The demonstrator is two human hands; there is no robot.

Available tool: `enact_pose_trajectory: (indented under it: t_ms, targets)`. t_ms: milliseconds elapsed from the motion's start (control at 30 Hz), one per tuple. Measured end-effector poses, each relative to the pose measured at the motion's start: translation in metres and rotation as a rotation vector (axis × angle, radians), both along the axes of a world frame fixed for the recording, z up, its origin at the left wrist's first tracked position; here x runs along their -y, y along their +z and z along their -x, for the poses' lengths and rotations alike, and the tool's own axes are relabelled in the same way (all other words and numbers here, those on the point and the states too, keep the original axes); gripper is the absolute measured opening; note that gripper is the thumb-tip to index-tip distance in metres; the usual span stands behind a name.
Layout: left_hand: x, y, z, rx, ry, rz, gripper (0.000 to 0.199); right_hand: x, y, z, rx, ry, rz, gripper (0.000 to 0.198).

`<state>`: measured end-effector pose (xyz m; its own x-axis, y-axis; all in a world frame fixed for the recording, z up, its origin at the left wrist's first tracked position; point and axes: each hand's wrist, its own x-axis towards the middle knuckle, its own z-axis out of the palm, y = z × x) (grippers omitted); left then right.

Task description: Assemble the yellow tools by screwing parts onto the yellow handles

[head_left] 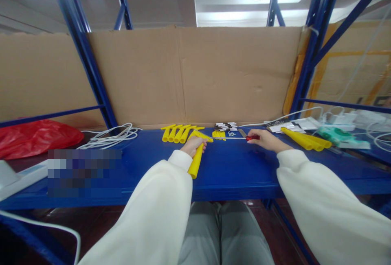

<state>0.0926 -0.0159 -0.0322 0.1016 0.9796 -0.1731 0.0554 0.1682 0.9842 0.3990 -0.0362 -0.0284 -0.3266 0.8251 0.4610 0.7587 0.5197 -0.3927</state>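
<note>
My left hand (192, 147) is wrapped around a yellow plastic tube with a crosspiece at its top (196, 166), its wide end pointing down toward me. In my right hand (265, 139) is a screwdriver (253, 137) with a red handle. Its long thin shaft points left, and the tip is at or near the crosspiece; contact cannot be made out. Beyond my left hand, several similar yellow pieces (175, 134) lie in a row. Between my hands are small yellow parts (218, 135), tiny metal bits (231, 133) that look like screws, and a stack of black-and-white pieces (226, 126).
Yellow cone-shaped tubes (302, 140) lie at the right beside papers (285, 125) and a green plastic packet (342, 136). White cables (111, 138) and a red bag (42, 136) are at the left. Cardboard (195, 73) stands behind the blue table (235, 167).
</note>
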Motion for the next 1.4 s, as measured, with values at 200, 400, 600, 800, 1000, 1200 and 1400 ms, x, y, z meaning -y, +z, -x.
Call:
enact_pose_trajectory:
  t_ms: [200, 400, 600, 800, 1000, 1200, 1400]
  targets:
    - [-0.002, 0.0, 0.0, -0.009, -0.017, 0.017, 0.018, -0.001, -0.001, 0.0, 0.015, 0.006, -0.007, 0.018]
    - [-0.001, 0.0, 0.0, -0.003, -0.014, 0.007, 0.02, -0.001, -0.002, 0.0, 0.02, 0.009, -0.001, 0.016]
    - [0.003, 0.001, -0.003, -0.06, -0.003, -0.022, 0.023, -0.001, -0.002, 0.001, 0.038, 0.021, 0.008, 0.011]
    - [0.014, 0.008, -0.006, -0.114, 0.046, -0.097, 0.025, -0.005, -0.001, 0.0, 0.083, 0.015, -0.042, 0.01]
    - [0.029, 0.019, -0.012, -0.225, 0.144, -0.19, 0.032, -0.004, -0.002, 0.003, 0.135, 0.0, -0.104, 0.012]
    - [0.024, 0.017, -0.008, -0.42, 0.166, -0.264, 0.034, 0.004, 0.001, 0.012, 0.209, 0.013, -0.13, 0.022]
    - [0.023, 0.016, -0.002, -0.58, 0.118, -0.296, 0.026, 0.014, 0.003, 0.021, 0.322, -0.034, -0.102, 0.024]
